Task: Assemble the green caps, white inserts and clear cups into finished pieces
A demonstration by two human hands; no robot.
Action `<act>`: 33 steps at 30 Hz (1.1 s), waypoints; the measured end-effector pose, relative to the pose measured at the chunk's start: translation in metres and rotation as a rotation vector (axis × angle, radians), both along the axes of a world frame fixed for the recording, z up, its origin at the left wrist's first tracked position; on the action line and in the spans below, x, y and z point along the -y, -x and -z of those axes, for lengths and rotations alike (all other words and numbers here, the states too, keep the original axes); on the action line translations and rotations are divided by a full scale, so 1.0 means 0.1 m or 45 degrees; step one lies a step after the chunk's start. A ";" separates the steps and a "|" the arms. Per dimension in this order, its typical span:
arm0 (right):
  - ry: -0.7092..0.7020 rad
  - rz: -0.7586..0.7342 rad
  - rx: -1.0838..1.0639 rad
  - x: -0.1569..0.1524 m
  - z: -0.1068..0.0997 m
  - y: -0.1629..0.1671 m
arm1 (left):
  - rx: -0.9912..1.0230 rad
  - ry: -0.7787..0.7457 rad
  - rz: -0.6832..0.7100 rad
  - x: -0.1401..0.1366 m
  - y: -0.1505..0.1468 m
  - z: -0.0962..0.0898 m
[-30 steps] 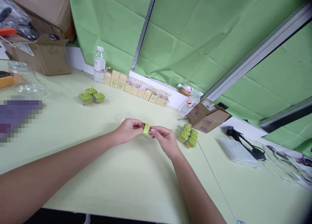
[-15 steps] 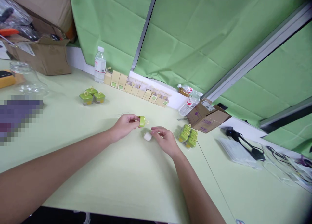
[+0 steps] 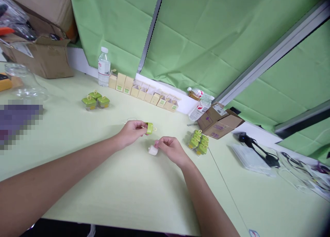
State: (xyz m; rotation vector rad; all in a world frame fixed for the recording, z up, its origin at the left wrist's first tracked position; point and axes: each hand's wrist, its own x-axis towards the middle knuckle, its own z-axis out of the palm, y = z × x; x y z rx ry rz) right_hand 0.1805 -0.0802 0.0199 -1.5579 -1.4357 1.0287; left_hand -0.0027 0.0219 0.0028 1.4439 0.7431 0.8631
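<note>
My left hand [image 3: 132, 132] is closed on a small green lid [image 3: 150, 128] with a pale yellow loop, tilted so that the loop points right. Just to its right, my right hand [image 3: 170, 148] has thumb and forefinger pinched at a small white rounded block [image 3: 153, 150], which hangs at the fingertips; something pinkish shows there too, too small to name. A clear thin-edged thing [image 3: 132, 120] lies partly hidden behind my left hand. Several green-lidded clear containers [image 3: 199, 142] stand in a cluster right of my right hand. Three more like them [image 3: 96, 100] sit at the left.
A row of small open cardboard boxes [image 3: 143, 92] lines the back edge beside an upright water bottle [image 3: 104, 68]. Back right are lying bottles [image 3: 199, 110] and a brown carton [image 3: 219, 120]. A glass jar [image 3: 20, 80] and a larger carton [image 3: 48, 58] stand left. Cables [image 3: 304, 171] lie far right.
My right hand has moved slightly left and toward me, its fingers closing together, and the white block has shifted with it. My left hand keeps the green lid in nearly the same place.
</note>
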 end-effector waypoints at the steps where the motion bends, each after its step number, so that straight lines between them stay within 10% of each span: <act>1: 0.000 -0.002 -0.011 0.00 0.00 0.01 | -0.001 -0.004 0.002 0.00 0.00 0.00; 11: -0.076 0.106 -0.105 -0.03 -0.02 0.04 | 0.008 0.025 0.047 0.00 -0.01 0.01; 19: -0.205 -0.126 0.376 0.05 0.02 0.02 | 0.044 0.006 0.042 0.01 -0.01 0.02; 27: -0.314 0.322 0.371 -0.12 0.07 -0.25 | -0.014 0.005 0.040 0.03 -0.01 0.00; 33: -0.208 0.153 0.422 -0.07 0.09 -0.20 | -0.007 0.007 0.045 0.02 -0.02 0.01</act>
